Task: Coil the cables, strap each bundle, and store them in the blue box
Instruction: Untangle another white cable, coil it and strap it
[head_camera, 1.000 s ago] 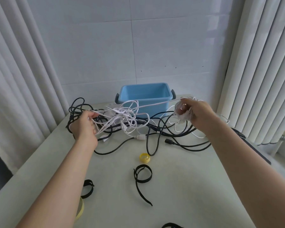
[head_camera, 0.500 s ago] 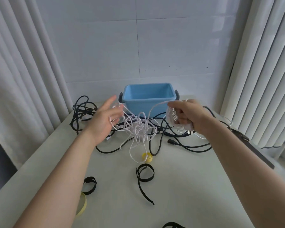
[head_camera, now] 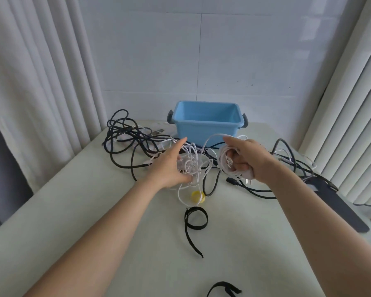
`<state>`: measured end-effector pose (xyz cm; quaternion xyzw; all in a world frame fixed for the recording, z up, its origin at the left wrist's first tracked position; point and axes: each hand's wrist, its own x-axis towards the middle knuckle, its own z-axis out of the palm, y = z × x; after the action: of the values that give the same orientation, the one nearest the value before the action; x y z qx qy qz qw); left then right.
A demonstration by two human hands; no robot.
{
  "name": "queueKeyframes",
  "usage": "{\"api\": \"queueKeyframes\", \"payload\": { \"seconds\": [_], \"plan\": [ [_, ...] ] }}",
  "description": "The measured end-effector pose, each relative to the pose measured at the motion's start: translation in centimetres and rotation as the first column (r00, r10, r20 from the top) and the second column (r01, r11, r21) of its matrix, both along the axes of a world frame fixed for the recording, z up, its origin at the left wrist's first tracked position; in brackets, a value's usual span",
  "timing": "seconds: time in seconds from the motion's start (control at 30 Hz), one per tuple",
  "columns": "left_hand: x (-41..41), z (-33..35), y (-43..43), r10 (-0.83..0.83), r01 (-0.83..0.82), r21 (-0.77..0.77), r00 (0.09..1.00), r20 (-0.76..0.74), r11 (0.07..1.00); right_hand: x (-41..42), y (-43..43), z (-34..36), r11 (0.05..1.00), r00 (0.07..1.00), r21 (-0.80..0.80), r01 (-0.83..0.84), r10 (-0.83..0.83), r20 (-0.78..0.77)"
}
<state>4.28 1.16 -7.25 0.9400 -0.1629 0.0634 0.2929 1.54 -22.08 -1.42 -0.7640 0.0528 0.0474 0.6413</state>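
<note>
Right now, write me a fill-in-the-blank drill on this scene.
1. The right hand grips a coil of ____ cable.
2. The box is coloured ____.
3. The small roll just beyond the black strap is ____.
Missing words: white; blue; yellow.

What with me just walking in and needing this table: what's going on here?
A person is coiling a white cable: the right hand grips the wound coil, the open left hand reaches into its loose tangle. The black cables lie tangled on the table, straps lie unused, and no bundle shows in the blue box.
</note>
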Motion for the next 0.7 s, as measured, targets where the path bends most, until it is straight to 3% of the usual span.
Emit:
{"api": "queueKeyframes", "payload": {
  "seconds": [0.13,0.23,0.3,0.43,0.53,0.7],
  "plan": [
    [0.1,0.4,0.3,0.071,-0.062,-0.158,0.996,0.057,0.986,0.2,-0.4,0.3,0.972,0.994,0.210,0.101,-0.106,0.012],
    [0.3,1.9,1.1,0.165,-0.087,-0.428,0.975,0.149,0.899,0.3,-0.8,0.4,0.969,0.978,0.144,0.203,-0.209,0.027],
    [0.3,3.7,1.3,0.158,-0.041,-0.503,0.968,0.193,0.863,0.1,-0.9,0.5,0.975,0.975,0.079,0.206,-0.211,0.064],
    [0.7,7.7,1.4,0.021,0.030,-0.524,0.996,0.091,0.851,-0.8,0.6,0.7,0.996,0.962,-0.037,0.083,-0.071,0.264],
    [0.7,10.3,0.8,-0.158,0.117,-0.628,0.987,-0.010,0.770,-0.5,1.7,2.0,0.987,0.915,-0.147,0.067,-0.002,0.404],
    [0.4,13.3,0.6,-0.370,0.267,-0.615,0.928,-0.043,0.742,0.8,2.4,5.6,0.958,0.912,-0.285,0.018,0.101,0.397]
  ]
}}
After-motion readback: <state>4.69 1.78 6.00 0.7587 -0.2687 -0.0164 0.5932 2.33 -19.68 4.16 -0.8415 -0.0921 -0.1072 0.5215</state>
